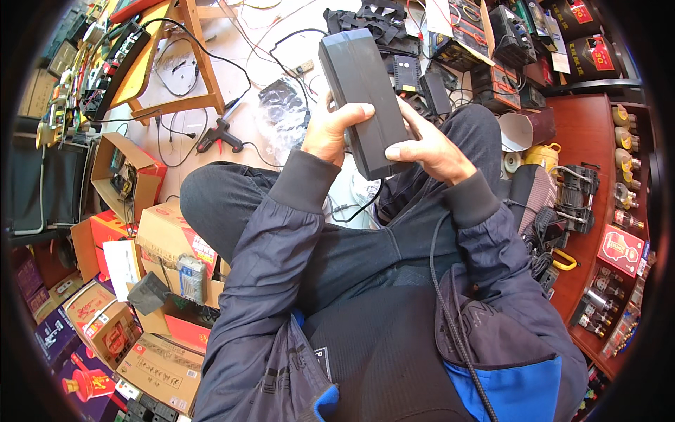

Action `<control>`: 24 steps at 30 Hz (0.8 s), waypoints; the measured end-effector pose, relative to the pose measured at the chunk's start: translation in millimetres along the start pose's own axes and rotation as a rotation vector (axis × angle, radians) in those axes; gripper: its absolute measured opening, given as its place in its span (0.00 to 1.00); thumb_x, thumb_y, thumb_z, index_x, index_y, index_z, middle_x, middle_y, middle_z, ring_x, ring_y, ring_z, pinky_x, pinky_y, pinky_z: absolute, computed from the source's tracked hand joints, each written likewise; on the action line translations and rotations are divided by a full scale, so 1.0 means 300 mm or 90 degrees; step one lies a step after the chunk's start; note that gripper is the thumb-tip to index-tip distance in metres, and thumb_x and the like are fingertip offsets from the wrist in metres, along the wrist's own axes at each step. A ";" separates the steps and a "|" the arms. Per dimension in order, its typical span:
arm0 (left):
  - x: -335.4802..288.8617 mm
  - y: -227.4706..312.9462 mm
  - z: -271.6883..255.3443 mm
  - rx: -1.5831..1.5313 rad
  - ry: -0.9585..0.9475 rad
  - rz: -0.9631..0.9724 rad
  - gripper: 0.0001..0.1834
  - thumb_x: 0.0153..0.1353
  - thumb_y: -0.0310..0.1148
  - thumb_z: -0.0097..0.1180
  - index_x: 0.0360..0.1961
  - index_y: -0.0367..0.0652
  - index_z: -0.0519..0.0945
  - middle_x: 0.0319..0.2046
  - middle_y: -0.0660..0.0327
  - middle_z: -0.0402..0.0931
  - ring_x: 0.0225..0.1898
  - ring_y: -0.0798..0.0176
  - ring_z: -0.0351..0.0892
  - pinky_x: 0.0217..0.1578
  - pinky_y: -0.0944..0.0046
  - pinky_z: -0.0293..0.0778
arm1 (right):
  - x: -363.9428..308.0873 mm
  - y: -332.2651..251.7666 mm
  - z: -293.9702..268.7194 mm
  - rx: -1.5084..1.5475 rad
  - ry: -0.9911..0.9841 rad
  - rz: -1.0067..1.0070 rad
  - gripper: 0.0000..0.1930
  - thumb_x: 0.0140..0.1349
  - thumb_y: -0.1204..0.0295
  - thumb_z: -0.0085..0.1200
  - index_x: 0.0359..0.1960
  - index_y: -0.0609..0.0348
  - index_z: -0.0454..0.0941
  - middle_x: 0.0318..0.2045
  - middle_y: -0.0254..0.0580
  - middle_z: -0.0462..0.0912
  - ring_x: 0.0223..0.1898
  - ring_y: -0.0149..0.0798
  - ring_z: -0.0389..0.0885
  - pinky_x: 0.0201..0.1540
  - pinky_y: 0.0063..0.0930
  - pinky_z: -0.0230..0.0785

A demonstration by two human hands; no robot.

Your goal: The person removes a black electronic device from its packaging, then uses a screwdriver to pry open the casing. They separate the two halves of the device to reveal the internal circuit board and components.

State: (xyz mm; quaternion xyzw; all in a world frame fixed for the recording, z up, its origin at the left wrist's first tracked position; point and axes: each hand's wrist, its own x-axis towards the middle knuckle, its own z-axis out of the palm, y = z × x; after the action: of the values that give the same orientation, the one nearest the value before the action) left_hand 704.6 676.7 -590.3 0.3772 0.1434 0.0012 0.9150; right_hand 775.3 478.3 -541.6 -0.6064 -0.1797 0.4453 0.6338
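A long black box-shaped device (pixel 362 91) with smooth flat faces is held up over my lap, tilted, its top end leaning to the left. My left hand (pixel 325 133) grips its left side, thumb lying across the front face. On the lower right side my right hand (pixel 434 151) is closed around it, with the thumb on the front near the bottom end. The fingers behind the device are mostly hidden. A black cable (pixel 367 205) shows below its bottom end; whether it joins the device I cannot tell.
A black pistol-shaped tool (pixel 220 137) with a cord lies on the floor, left of clear plastic wrap (pixel 281 116). A wooden stool (pixel 200 67) stands far left. Cardboard boxes (pixel 160 369) crowd the near left. At right, a reddish-brown cabinet (pixel 580 133) holds bottles.
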 end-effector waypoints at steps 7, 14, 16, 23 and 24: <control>-0.033 -0.010 0.032 0.055 -0.055 0.006 0.48 0.57 0.31 0.70 0.77 0.43 0.59 0.64 0.51 0.72 0.66 0.51 0.74 0.65 0.47 0.73 | -0.015 0.027 -0.005 0.102 0.075 -0.026 0.48 0.62 0.74 0.64 0.84 0.58 0.51 0.67 0.49 0.77 0.60 0.35 0.80 0.64 0.30 0.73; -0.050 -0.015 0.036 0.041 -0.039 0.014 0.51 0.53 0.27 0.68 0.78 0.44 0.60 0.59 0.49 0.78 0.60 0.53 0.80 0.62 0.53 0.75 | -0.004 0.040 -0.002 0.137 0.087 -0.037 0.45 0.64 0.74 0.61 0.82 0.66 0.53 0.67 0.51 0.76 0.61 0.36 0.81 0.64 0.29 0.73; -0.053 -0.011 0.034 0.042 -0.037 0.017 0.50 0.52 0.27 0.68 0.78 0.43 0.60 0.58 0.49 0.79 0.58 0.54 0.81 0.61 0.54 0.76 | -0.006 0.043 0.001 0.144 0.084 -0.037 0.45 0.64 0.75 0.61 0.82 0.66 0.53 0.67 0.51 0.76 0.62 0.37 0.80 0.65 0.30 0.73; -0.060 -0.005 0.039 0.037 -0.039 0.006 0.50 0.52 0.26 0.70 0.77 0.41 0.60 0.56 0.49 0.81 0.56 0.54 0.83 0.59 0.55 0.78 | -0.014 0.042 -0.012 0.155 0.072 -0.036 0.45 0.62 0.73 0.60 0.81 0.65 0.55 0.68 0.52 0.76 0.65 0.39 0.78 0.67 0.31 0.71; -0.058 -0.006 0.043 0.025 -0.037 0.012 0.50 0.51 0.25 0.71 0.75 0.39 0.60 0.54 0.49 0.82 0.54 0.54 0.84 0.58 0.55 0.80 | -0.016 0.044 -0.013 0.157 0.079 -0.031 0.45 0.62 0.73 0.60 0.81 0.65 0.55 0.68 0.52 0.76 0.65 0.39 0.78 0.67 0.31 0.71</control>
State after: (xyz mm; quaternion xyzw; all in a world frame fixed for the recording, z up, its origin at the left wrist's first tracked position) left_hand 691.2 664.5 -578.4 0.3962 0.1134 -0.0042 0.9111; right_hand 771.3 470.3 -553.2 -0.5459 -0.0986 0.4101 0.7239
